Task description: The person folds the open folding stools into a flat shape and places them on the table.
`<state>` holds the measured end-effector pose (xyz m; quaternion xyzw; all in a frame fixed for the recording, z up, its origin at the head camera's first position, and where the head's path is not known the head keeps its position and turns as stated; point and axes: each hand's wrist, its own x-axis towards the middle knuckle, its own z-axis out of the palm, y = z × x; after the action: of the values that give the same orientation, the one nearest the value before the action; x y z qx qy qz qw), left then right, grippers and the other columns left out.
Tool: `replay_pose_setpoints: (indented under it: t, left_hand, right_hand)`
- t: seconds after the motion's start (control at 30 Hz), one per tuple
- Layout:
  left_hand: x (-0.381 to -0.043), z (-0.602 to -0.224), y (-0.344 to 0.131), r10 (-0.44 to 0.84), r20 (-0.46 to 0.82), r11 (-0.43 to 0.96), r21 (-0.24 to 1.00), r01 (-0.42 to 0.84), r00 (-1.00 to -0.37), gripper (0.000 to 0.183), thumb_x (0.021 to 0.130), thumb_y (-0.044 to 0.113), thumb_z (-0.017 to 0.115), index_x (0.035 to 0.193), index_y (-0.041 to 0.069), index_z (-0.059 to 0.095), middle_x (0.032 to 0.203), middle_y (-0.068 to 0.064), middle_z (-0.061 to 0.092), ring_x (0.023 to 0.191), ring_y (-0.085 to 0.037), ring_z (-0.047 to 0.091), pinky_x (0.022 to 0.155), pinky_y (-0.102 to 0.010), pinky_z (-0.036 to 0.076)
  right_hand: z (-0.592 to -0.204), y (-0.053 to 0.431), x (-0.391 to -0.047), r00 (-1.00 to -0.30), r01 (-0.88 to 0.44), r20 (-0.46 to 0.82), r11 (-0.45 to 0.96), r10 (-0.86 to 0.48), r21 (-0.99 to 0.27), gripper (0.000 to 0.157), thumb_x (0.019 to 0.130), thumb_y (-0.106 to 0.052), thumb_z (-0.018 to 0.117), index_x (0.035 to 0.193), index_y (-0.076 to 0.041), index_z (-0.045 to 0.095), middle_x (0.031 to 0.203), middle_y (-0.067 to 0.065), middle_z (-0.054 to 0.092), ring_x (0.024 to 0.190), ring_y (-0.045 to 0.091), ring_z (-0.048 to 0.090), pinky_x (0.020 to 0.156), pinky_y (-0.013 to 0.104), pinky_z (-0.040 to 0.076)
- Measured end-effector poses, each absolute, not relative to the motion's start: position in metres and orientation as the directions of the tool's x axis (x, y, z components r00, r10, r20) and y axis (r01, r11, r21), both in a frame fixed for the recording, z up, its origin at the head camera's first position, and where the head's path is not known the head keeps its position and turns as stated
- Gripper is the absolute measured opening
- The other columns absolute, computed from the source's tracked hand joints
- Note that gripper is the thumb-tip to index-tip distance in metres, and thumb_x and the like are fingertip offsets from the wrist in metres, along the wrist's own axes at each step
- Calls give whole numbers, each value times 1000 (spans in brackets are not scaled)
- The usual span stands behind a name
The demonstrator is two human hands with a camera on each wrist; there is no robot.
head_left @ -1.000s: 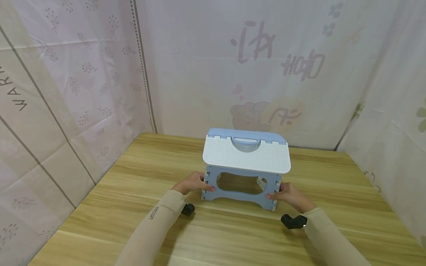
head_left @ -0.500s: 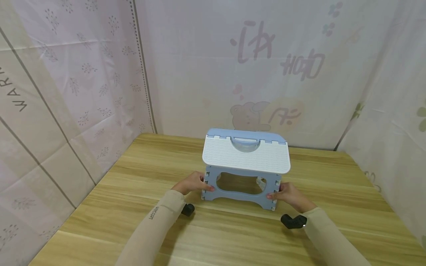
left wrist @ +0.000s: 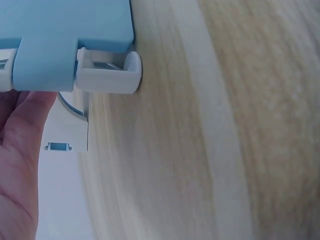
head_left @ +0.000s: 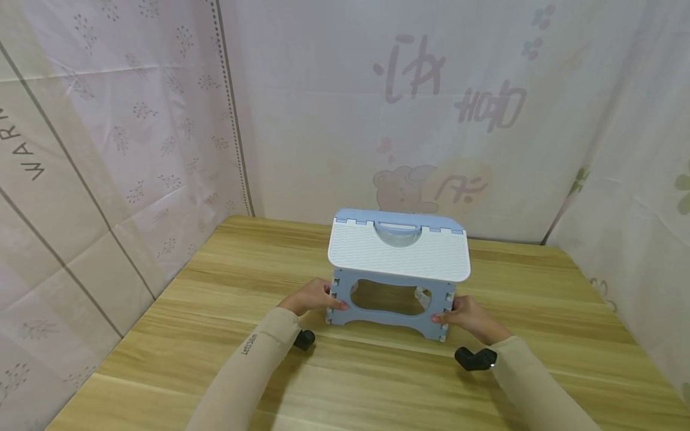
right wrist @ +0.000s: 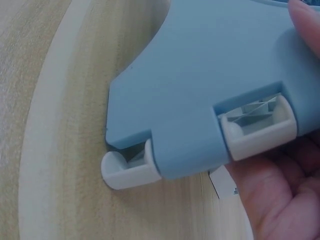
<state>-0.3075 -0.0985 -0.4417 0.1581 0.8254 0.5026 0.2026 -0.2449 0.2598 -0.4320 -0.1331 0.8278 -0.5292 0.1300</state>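
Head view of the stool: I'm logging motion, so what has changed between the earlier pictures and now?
Nothing visibly changed: nothing moved, and nothing was taken hold of or let go. The blue-and-white stool stays unfolded in the same place on the wooden table, with the left hand and right hand gripping its opposite sides as before.

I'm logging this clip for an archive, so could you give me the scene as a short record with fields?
Main object: blue and white step stool
Stool pose: upright, legs down, white top surface facing up
Left hand: grips the left edge of the blue front panel, thumb in front
Right hand: grips that panel's right edge, thumb in front
Surface: wood-grain table
Backdrop: pale printed fabric
Clothing: beige sleeves
Unclear: whether every foot touches the table
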Motion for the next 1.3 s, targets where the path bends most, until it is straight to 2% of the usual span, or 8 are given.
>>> replay_pose_setpoints:
  t: [0.3, 0.53, 0.83, 1.13, 1.3]
  left_hand:
    - [-308, -441, -99, 462, -171, 452, 890, 64, -870, 21, 78, 13, 80, 90, -1, 70, 83, 0, 69, 78, -10, 58, 74, -25, 48]
    - [-310, -441, -99, 463, -178, 454, 889, 60, -868, 24, 78, 13, 80, 96, -1, 70, 90, -3, 72, 84, -11, 61, 82, -30, 49]
    - [-310, -441, -97, 477, -164, 434, 899, 68, -864, 20, 79, 12, 79, 90, -1, 69, 83, 0, 70, 78, -10, 59, 75, -26, 50]
    - [-308, -443, -99, 489, -168, 425, 903, 65, -856, 24, 79, 11, 78, 98, -2, 71, 96, -7, 73, 88, -12, 64, 86, -32, 49]
    - [-307, -444, -100, 487, -165, 428, 901, 70, -858, 24, 79, 12, 78, 97, -2, 71, 96, -7, 73, 88, -12, 63, 86, -31, 49]
  right_hand:
    - [-434, 261, -245, -930, -79, -75, 397, -359, -915, 55, 87, -7, 71, 124, 25, 47, 125, 37, 55, 114, 38, 57, 92, 47, 49]
    - [-432, 260, -244, -929, -83, -73, 397, -363, -914, 57, 87, -7, 70, 126, 26, 44, 126, 38, 53, 115, 39, 56, 92, 47, 49]
    - [-432, 261, -244, -935, -80, -71, 400, -349, -913, 57, 86, -7, 71, 125, 26, 45, 124, 38, 55, 113, 38, 57, 92, 46, 50]
    - [-433, 261, -246, -928, -69, -89, 402, -361, -913, 60, 87, -10, 71, 128, 24, 43, 128, 38, 52, 115, 38, 56, 94, 49, 48]
    - [-434, 260, -245, -929, -71, -86, 403, -359, -913, 60, 87, -9, 71, 127, 25, 43, 127, 38, 53, 116, 40, 55, 95, 51, 47]
